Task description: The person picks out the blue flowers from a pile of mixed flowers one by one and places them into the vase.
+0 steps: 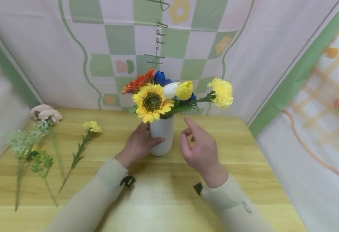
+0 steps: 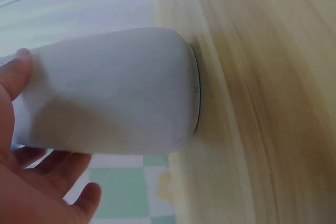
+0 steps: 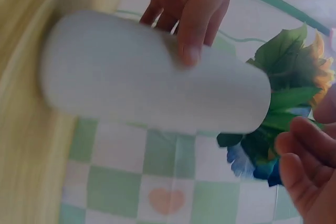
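A white vase (image 1: 162, 138) stands on the wooden table, holding a bunch of flowers. My left hand (image 1: 137, 141) grips its left side, with the thumb across the front and the other fingers round the back. In the bunch are a sunflower (image 1: 152, 102), an orange-red flower (image 1: 138, 82), blue blooms (image 1: 159, 78), a white tulip (image 1: 170, 90) and a yellow tulip (image 1: 184, 90). A yellow carnation (image 1: 222, 92) leans far out to the right. Just right of the vase, below the carnation's stem, my right hand (image 1: 199, 145) has loosely bent fingers and nothing in them.
On the table's left lie a pale pink flower (image 1: 49, 114), a small yellow carnation (image 1: 92, 126), a whitish-green filler sprig (image 1: 21, 141) and a short green sprig (image 1: 42, 162). A checked cloth (image 1: 120, 40) hangs behind the table (image 1: 244, 193). More cloth hangs at both sides.
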`<state>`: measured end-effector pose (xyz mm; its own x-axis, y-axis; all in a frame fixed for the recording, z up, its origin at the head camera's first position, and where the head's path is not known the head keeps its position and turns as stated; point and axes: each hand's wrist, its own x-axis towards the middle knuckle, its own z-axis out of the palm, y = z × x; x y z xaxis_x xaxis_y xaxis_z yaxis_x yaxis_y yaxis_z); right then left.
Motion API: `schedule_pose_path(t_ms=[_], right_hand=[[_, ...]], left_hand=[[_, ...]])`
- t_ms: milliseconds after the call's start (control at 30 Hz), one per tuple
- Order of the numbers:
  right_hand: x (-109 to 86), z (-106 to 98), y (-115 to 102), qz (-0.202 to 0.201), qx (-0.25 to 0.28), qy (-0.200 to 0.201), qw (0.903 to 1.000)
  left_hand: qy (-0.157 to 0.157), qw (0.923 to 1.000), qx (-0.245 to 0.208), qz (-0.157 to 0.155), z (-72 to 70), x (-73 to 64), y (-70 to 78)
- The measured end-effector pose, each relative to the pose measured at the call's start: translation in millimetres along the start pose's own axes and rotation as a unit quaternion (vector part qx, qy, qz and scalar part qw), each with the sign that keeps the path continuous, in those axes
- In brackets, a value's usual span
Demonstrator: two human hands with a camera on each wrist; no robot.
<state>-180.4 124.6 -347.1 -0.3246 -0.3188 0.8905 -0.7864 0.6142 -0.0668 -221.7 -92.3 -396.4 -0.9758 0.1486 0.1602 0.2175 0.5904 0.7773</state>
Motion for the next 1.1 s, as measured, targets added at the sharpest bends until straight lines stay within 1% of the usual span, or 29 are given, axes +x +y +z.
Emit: schedule_pose_path(t_ms=[67, 100, 167, 267, 300, 367, 467, 500, 567, 667, 700, 733, 800, 867, 933, 967, 1067, 1100], right_hand=[[-6.8, -5.0, 4.5, -0.007, -0.021, -0.021, 0.9995], [-10.1, -7.3, 7.1, -0.008, -0.034, -0.035, 0.9988], [-17.3, -11.6, 12.8, -0.007, -0.063, -0.065, 0.9959], [-28.7, -18.4, 22.5, 0.006, -0.097, -0.116, 0.9885], [-32.3, -20.8, 25.9, 0.012, -0.109, -0.133, 0.9851], [-38.6, -26.0, 32.5, 0.032, -0.123, -0.170, 0.9772], [-45.3, -34.1, 40.0, 0.065, -0.142, -0.227, 0.9613], [-47.2, -36.8, 42.1, 0.074, -0.145, -0.244, 0.9560], [-51.2, -42.0, 45.4, 0.089, -0.151, -0.272, 0.9463], [-58.8, -48.4, 49.8, 0.103, -0.157, -0.299, 0.9356], [-61.5, -49.8, 51.4, 0.103, -0.159, -0.303, 0.9340], [-64.0, -51.3, 52.7, 0.104, -0.161, -0.308, 0.9320], [-68.6, -54.4, 54.8, 0.103, -0.165, -0.315, 0.9288], [-72.0, -58.0, 56.1, 0.100, -0.171, -0.323, 0.9255], [-74.7, -62.3, 56.5, 0.104, -0.175, -0.329, 0.9220], [-75.6, -64.2, 56.3, 0.106, -0.177, -0.332, 0.9202], [-76.8, -68.6, 55.8, 0.122, -0.180, -0.340, 0.9149], [-77.0, -69.5, 55.8, 0.127, -0.179, -0.342, 0.9138]], left_hand=[[-0.020, 0.9997, -0.006, -0.009, -1.9, -1.3, -3.9], [-0.029, 0.9995, 0.003, -0.006, -4.2, -2.8, -6.5], [-0.041, 0.9988, 0.029, 0.003, -11.2, -7.4, -14.2], [-0.048, 0.9942, 0.090, 0.035, -29.5, -16.8, -30.5], [-0.045, 0.9919, 0.110, 0.044, -37.4, -19.6, -36.4], [-0.045, 0.9886, 0.136, 0.047, -55.0, -25.5, -47.4], [-0.043, 0.9830, 0.174, 0.037, -81.2, -37.0, -60.9], [-0.042, 0.9807, 0.187, 0.040, -89.0, -41.9, -66.0], [-0.034, 0.9758, 0.211, 0.048, -103.0, -54.6, -77.9], [-0.003, 0.9689, 0.239, 0.063, -124.2, -77.2, -97.8], [0.007, 0.9683, 0.243, 0.060, -132.6, -85.9, -104.2], [0.013, 0.9675, 0.247, 0.050, -141.7, -94.3, -109.9], [0.017, 0.9659, 0.258, 0.014, -161.0, -110.2, -119.2], [0.001, 0.9616, 0.273, -0.033, -179.1, -124.9, -127.7], [-0.031, 0.9510, 0.297, -0.080, -192.2, -137.6, -136.0], [-0.051, 0.9454, 0.305, -0.101, -196.7, -143.2, -140.6], [-0.113, 0.9301, 0.317, -0.146, -202.1, -157.1, -152.9], [-0.129, 0.9260, 0.321, -0.152, -202.2, -160.5, -156.0]])
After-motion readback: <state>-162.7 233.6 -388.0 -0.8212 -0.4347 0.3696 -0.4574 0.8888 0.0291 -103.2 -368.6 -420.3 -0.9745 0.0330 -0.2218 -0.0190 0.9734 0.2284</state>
